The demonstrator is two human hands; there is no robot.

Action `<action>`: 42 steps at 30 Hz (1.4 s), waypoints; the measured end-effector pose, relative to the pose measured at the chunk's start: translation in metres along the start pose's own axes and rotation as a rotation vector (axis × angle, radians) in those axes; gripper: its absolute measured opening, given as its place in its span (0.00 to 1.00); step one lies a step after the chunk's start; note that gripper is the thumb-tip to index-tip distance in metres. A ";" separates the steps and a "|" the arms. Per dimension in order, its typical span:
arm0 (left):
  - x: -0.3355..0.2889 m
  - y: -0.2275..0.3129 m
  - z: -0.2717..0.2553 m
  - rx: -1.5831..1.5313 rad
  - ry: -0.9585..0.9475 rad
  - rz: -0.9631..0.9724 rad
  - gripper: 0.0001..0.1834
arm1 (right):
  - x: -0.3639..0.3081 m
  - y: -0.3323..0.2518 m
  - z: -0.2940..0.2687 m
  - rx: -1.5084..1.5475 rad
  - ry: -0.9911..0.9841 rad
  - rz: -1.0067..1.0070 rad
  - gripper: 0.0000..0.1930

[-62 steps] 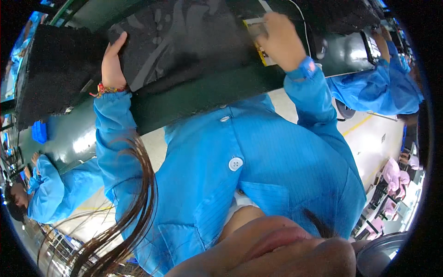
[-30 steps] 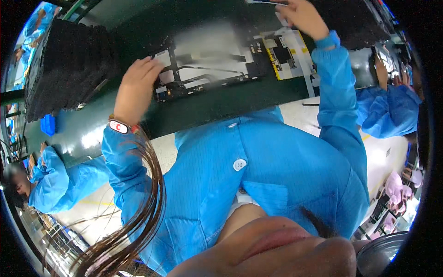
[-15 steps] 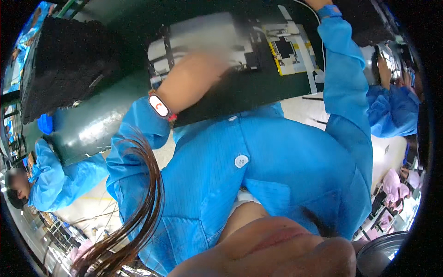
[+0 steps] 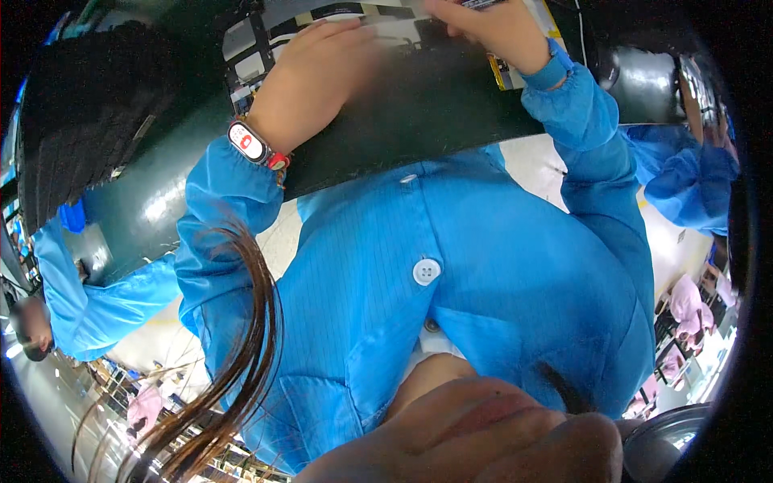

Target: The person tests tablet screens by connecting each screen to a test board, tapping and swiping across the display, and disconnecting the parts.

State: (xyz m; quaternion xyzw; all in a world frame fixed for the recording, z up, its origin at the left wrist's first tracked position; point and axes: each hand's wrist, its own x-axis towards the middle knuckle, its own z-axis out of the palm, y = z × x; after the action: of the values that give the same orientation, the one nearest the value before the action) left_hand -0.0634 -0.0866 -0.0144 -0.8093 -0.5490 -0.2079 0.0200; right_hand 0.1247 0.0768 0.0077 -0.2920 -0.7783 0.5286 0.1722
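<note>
A flat silver-grey panel with black strips (image 4: 244,66) lies on the dark green tabletop, its far part cut off by the top of the picture. Over its near left side is my left hand (image 4: 304,84), back up, fingers pointing right and their tips smeared by motion. My right hand (image 4: 503,34) reaches in at the panel's right end with its fingers bent together. Whatever they grip is too small or hidden to make out. Under and beside my right wrist shows a yellow-edged plate (image 4: 501,74), mostly covered by the hand.
A large black, ribbed block (image 4: 88,113) stands on the left of the tabletop (image 4: 386,133). Beyond it sits a co-worker in a blue sleeve (image 4: 121,310), near a small blue object (image 4: 72,216). Another blue-clad person (image 4: 688,189) is at the right. The table's near edge runs just before my torso.
My right hand has come down and left from the far right to the panel's right end. The left hand has shifted up and left. Panel and plate appear higher in the picture.
</note>
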 end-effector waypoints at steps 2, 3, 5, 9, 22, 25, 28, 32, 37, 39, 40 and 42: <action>-0.001 0.000 0.001 -0.001 -0.008 -0.004 0.19 | -0.002 0.005 0.004 -0.018 0.073 -0.057 0.15; -0.001 0.000 0.001 0.002 -0.012 -0.008 0.19 | -0.002 0.006 0.005 -0.019 0.072 -0.054 0.15; -0.001 0.002 -0.001 -0.001 -0.009 -0.009 0.19 | -0.003 0.006 0.007 -0.096 0.131 -0.104 0.13; -0.003 0.001 -0.001 -0.003 -0.001 -0.011 0.19 | -0.003 0.009 0.009 -0.066 0.141 -0.116 0.13; -0.005 -0.007 -0.002 0.004 -0.007 -0.021 0.20 | 0.024 0.000 -0.019 -0.091 0.221 -0.083 0.13; 0.012 -0.011 -0.007 -0.091 0.011 -0.037 0.20 | 0.035 0.033 -0.082 -0.362 0.342 -0.320 0.09; 0.022 -0.032 -0.021 -0.011 -0.068 -0.156 0.20 | 0.037 0.036 -0.115 -1.059 0.367 -0.374 0.08; 0.047 -0.080 -0.030 0.185 -0.155 -0.371 0.18 | 0.068 0.033 -0.104 -0.905 0.418 -0.413 0.17; 0.069 -0.224 0.007 0.368 0.166 -0.265 0.19 | 0.128 0.034 -0.075 -0.936 0.279 -0.612 0.28; 0.085 -0.238 0.003 0.450 0.232 -0.315 0.21 | 0.141 0.045 -0.075 -0.948 0.266 -0.602 0.28; 0.095 -0.236 0.001 0.445 0.253 -0.305 0.22 | 0.149 0.050 -0.076 -0.959 0.241 -0.577 0.28; 0.099 -0.205 -0.015 0.423 0.285 -0.186 0.23 | 0.150 0.048 -0.070 -0.943 0.269 -0.567 0.27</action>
State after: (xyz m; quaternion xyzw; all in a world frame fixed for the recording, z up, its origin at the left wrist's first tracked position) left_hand -0.2207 0.0779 -0.0054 -0.6960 -0.6438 -0.2013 0.2463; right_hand 0.0628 0.2356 -0.0165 -0.1816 -0.9493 0.0150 0.2562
